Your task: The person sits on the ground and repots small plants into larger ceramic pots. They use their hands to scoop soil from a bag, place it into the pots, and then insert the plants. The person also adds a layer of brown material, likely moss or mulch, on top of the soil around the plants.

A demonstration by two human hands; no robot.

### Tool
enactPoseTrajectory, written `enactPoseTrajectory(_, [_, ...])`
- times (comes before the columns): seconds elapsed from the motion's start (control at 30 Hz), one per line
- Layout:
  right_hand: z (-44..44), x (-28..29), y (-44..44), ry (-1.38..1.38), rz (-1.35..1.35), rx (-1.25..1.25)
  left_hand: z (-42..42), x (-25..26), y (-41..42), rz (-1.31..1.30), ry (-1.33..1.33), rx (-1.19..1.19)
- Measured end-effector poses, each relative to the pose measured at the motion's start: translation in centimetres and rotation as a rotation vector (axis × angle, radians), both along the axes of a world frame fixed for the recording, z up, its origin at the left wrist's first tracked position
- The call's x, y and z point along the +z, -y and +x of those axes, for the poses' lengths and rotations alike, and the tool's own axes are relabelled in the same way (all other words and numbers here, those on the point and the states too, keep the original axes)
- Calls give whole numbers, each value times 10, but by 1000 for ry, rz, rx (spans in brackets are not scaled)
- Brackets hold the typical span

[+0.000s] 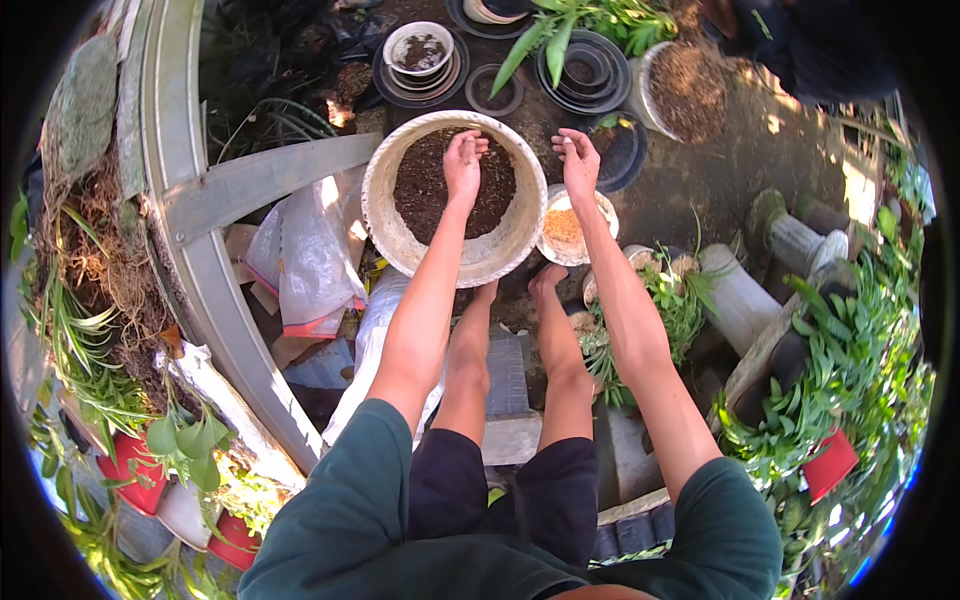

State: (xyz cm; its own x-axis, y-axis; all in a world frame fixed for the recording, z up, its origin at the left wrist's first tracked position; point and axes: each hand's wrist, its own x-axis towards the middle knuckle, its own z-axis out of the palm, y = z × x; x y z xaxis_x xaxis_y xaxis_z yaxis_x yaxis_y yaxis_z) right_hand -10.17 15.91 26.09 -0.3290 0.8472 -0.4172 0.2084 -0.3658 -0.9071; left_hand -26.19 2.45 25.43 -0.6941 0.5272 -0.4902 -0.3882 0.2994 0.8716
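In front of me stands a large, pale, round planter (379, 191) with a notched rim and dark soil (420, 187) inside. My left hand (463, 163) hovers over the soil, its fingers loosely curled and nothing visible in them. To the right, just outside the planter's rim, my right hand (579, 163) is raised with bent fingers and also looks bare. Beneath my right wrist, a small white pot (553, 253) holds orange-brown grainy material (562, 225). A dark basin (630, 161) lies on the ground beside that hand.
Stacked black pots (619, 75) and a white bowl (418, 28) with soil stand beyond the planter. A bucket of brown material (686, 90) is at upper right. A metal frame (277, 176) and white sacks (315, 262) lie left; leafy plants (832, 360) crowd the right.
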Motion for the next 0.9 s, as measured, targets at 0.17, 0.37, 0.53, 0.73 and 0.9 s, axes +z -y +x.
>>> enactPoseTrajectory(0.17, [-108, -22, -11, -86, 69, 304, -98, -23, 5, -26, -107, 187])
enactPoseTrajectory(0.37, [-211, -89, -24, 91, 182, 455, -150, -50, 10, -339, -511, 54])
enactPoseTrajectory(0.53, [-231, -135, -33, 222, 207, 550, -147, -55, 20, -431, -613, -79])
enactPoseTrajectory(0.73, [-271, -127, -30, 230, -22, 351, -147, -60, 25, -292, -539, 89])
enactPoseTrajectory(0.9, [-296, -133, -32, 345, 76, 292, -145, -63, 21, -245, -600, 105])
